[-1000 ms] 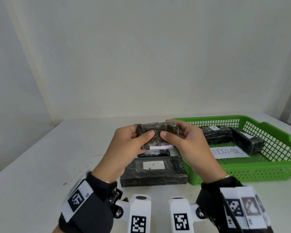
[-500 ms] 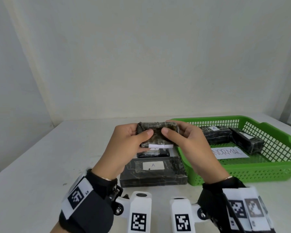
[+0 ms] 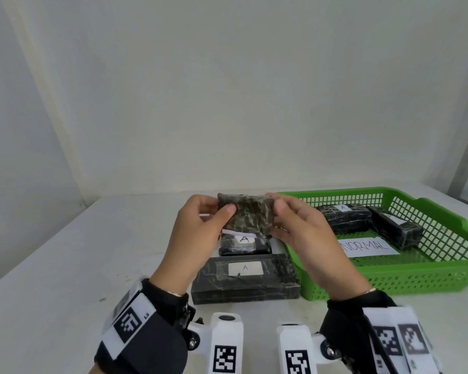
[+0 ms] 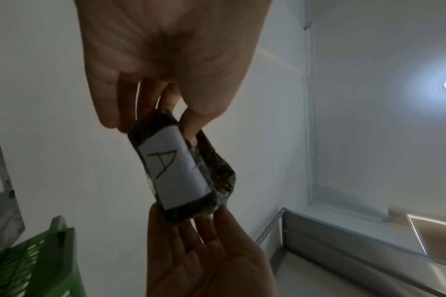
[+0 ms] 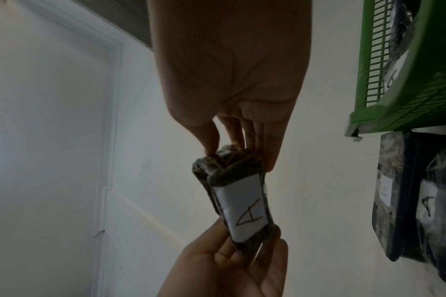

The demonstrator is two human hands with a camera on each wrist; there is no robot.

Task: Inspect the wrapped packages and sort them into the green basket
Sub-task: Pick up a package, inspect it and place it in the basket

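We pinch the small package between left hand and right hand, above two packages on the table beside the green basket. Only the wrist views show its "A" label.

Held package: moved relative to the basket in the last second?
No. The package stays raised just left of the basket's far-left corner, with no clear shift either way.

We see a dark, marbled wrapped package with a white label lettered "A" in black, a green basket of lattice mesh, and black-and-white square-coded wrist bands.
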